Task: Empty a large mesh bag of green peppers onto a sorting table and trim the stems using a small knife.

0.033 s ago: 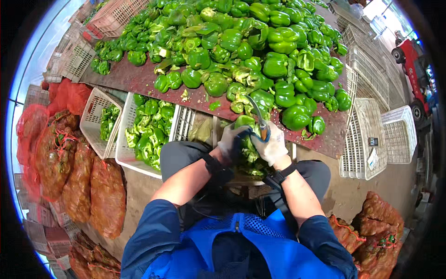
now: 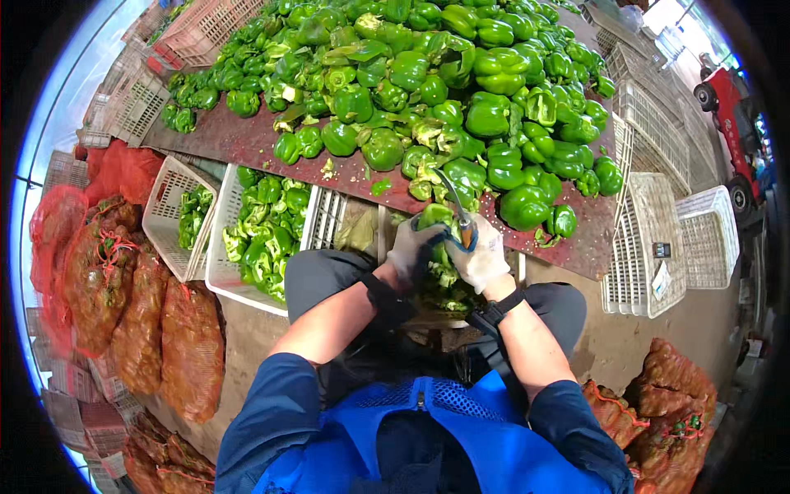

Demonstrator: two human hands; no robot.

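Note:
My left hand (image 2: 415,250), in a pale glove with dark fingers, is closed round a green bell pepper (image 2: 434,216) just off the table's front edge. Held in my gloved right hand (image 2: 481,255) is a small knife (image 2: 467,235) with an orange-brown handle. Its curved blade points up and away, over the table edge. Both hands meet at the pepper, which their fingers partly hide. Below them, between my knees, lie cut green pepper pieces (image 2: 448,280). A large heap of green bell peppers (image 2: 411,70) covers the dark red table (image 2: 239,136) in front of me.
Left of my knee stands a white crate (image 2: 216,267) of cut peppers, beside another crate (image 2: 160,206) holding some more. Filled red mesh sacks (image 2: 191,350) stand at the left, others (image 2: 671,403) at the lower right. Stacked white crates (image 2: 646,259) flank the table's right end.

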